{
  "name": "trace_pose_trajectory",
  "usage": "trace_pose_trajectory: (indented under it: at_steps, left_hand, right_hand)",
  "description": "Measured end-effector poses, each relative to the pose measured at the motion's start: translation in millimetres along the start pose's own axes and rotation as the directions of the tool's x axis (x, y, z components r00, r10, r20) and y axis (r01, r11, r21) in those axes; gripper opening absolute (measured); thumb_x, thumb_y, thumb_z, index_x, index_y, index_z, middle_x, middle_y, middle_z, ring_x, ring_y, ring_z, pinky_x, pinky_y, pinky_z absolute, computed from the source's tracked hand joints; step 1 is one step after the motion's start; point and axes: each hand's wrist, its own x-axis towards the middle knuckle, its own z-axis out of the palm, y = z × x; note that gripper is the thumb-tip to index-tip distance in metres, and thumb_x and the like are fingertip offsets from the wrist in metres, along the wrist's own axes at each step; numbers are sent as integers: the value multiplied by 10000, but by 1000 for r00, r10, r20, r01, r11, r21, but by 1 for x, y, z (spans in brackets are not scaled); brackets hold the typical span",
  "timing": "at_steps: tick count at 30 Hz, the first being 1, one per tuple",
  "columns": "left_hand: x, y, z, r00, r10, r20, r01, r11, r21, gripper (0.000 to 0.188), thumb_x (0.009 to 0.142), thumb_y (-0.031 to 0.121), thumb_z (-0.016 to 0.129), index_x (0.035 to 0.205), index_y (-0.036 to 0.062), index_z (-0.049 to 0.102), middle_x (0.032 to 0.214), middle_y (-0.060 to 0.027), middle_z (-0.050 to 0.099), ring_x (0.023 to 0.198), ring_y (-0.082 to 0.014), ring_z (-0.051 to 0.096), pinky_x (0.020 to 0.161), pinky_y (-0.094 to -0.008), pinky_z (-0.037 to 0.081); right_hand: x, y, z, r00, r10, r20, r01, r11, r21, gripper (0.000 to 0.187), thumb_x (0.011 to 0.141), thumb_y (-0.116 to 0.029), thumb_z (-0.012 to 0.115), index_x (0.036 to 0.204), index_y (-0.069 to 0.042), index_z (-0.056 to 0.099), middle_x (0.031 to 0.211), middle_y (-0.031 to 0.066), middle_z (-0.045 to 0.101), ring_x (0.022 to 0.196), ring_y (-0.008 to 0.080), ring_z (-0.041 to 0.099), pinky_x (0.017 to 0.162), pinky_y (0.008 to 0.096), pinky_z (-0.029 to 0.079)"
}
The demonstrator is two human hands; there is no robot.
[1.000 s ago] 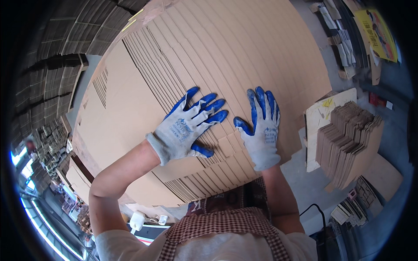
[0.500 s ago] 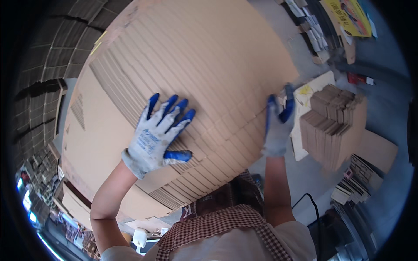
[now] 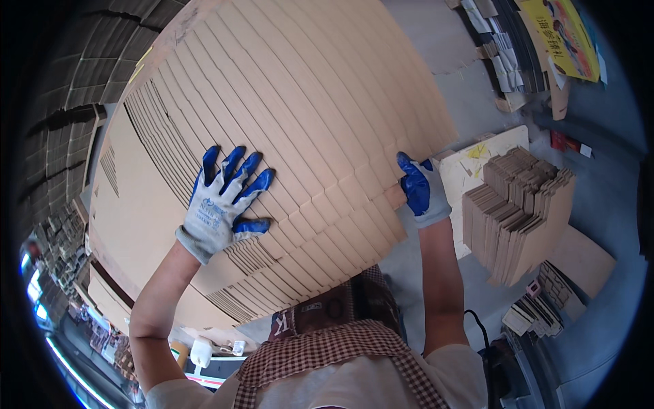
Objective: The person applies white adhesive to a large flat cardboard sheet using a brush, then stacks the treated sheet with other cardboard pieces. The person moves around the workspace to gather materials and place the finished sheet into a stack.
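A wide spread of brown, scored cardboard sheets (image 3: 327, 102) lies before me, their edges overlapping in a fan of long steps. My left hand (image 3: 221, 204), in a white glove with blue-coated fingers, rests flat on the left part of the fan, fingers spread. At the right edge of the sheets is my right hand (image 3: 422, 189), gloved alike. Its fingers are curled in at a small cardboard flap (image 3: 394, 197), closed on the edge of a sheet; the fingertips are partly hidden.
Right of the fan, a stack of small folded cardboard pieces (image 3: 511, 218) stands by a pale board (image 3: 470, 160). Farther right lie a loose cardboard sheet (image 3: 582, 262) and a yellow printed box (image 3: 562, 37). Tall piles of bundled cardboard (image 3: 75, 61) line the left side.
Both hands have shifted left across the view. The right hand's upright, parted fingers have curled in at the sheets' edge. The overlapping edges now look more widely spaced.
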Motion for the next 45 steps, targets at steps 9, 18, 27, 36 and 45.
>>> trace_pose_trajectory:
  at_steps: [9, 18, 27, 36, 45]
  left_hand:
    - [5, 3, 0, 1000, 8, -20, -8, 1000, -11, 828, 764, 662, 600, 1428, 184, 473, 1496, -130, 405, 1391, -369, 355, 1145, -615, 200]
    - [18, 7, -9, 1000, 4, -20, -5, 999, -43, 798, 833, 681, 487, 1448, 174, 452, 1515, -115, 389, 1436, -329, 297, 1173, -599, 164]
    - [-35, -29, -25, 998, 34, -57, -38, 997, -74, 751, 926, 657, 349, 1380, 85, 522, 1437, -135, 489, 1384, -345, 394, 1153, -561, 218]
    - [-57, -54, -18, 985, 114, -129, -131, 982, -133, 774, 908, 680, 344, 1364, 87, 541, 1418, -136, 503, 1371, -331, 408, 1168, -539, 221]
    - [-69, -75, -14, 976, 107, -192, -117, 992, -43, 684, 923, 613, 391, 1352, 107, 559, 1429, -118, 501, 1369, -345, 404, 1161, -549, 231]
  right_hand:
    - [2, 2, -10, 998, -43, -45, 43, 999, -10, 357, 889, -18, 645, 1235, 18, 564, 1156, 74, 622, 966, 151, 609, 836, 251, 495]
    - [6, -22, -38, 973, 166, -161, -188, 974, -127, 173, 964, -111, 592, 1098, -2, 582, 869, -2, 588, 539, 43, 442, 485, 187, 386]
    - [-69, -52, 10, 906, -360, -223, 304, 920, -249, 437, 837, 5, 661, 1258, -28, 549, 1304, 89, 562, 1206, 206, 536, 1046, 317, 424]
    - [-106, -16, 180, 758, -494, 426, 590, 242, -770, 325, 799, -298, 749, 1066, -129, 673, 1016, 72, 665, 922, 255, 631, 802, 410, 498]
    - [-194, 41, 171, 910, -315, 269, 349, 235, -907, 324, 826, -230, 723, 1106, -98, 626, 949, 94, 687, 787, 267, 676, 721, 379, 544]
